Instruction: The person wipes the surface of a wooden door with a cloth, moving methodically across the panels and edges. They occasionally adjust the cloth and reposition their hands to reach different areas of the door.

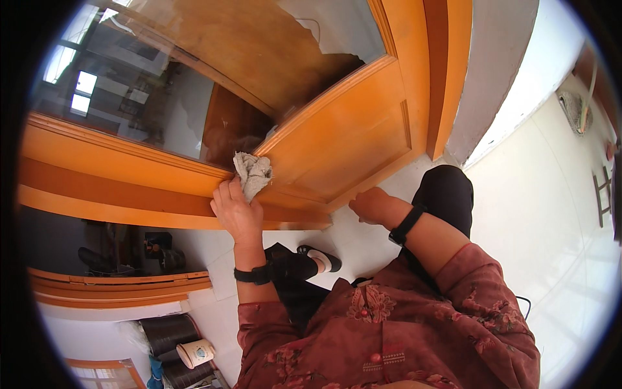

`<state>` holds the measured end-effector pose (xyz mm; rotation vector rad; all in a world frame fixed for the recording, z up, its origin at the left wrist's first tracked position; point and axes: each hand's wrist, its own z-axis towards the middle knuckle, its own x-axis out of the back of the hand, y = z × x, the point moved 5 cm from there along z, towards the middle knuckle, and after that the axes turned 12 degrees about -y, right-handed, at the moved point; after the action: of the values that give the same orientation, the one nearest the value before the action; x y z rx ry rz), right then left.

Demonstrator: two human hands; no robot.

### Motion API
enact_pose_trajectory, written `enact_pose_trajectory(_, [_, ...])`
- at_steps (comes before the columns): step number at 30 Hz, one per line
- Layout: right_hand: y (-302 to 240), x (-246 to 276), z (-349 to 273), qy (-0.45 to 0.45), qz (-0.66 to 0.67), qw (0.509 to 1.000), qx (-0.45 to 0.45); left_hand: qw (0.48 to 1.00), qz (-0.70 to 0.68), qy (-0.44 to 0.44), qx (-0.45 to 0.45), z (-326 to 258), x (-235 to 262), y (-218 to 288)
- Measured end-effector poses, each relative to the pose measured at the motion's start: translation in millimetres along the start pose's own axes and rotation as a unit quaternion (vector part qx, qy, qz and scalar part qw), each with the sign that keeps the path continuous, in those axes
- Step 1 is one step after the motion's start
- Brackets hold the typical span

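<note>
My left hand (238, 211) grips a crumpled grey cloth (254, 174), whose folds stick out beyond the fingers. The cloth lies against the orange wooden door (353, 146), at the bottom corner of its glass pane (188, 123). My right hand (372, 206) is curled into a loose fist beside the door's lower panel, and nothing shows in it. Its fingertips are partly hidden. Both wrists wear black bands.
An orange door frame (440, 78) stands at the right of the door. Pale floor tiles (531, 194) spread to the right, with another grey cloth (573, 111) at the far right. At lower left are a dark opening (123, 249) and a whitish bin (195, 353).
</note>
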<state>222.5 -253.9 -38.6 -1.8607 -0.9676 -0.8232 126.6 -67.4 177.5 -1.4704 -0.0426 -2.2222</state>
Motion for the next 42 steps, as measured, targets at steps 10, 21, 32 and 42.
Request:
enact_pose_trajectory(10, [-8,-9,9,0.004,-0.019,1.000,0.002,0.996,0.003,0.029,-0.080,32,7,60])
enact_pose_trajectory(21, [-17,-1,-9,0.083,-0.006,0.996,0.027,0.984,-0.045,0.015,-0.170,84,11,153])
enact_pose_trajectory(32, [2,-5,20,0.215,0.111,0.969,0.041,0.958,-0.113,0.049,-0.259,139,9,260])
enact_pose_trajectory(42, [9,13,-8,0.041,0.011,0.999,-0.010,0.953,-0.144,0.100,-0.248,119,5,220])
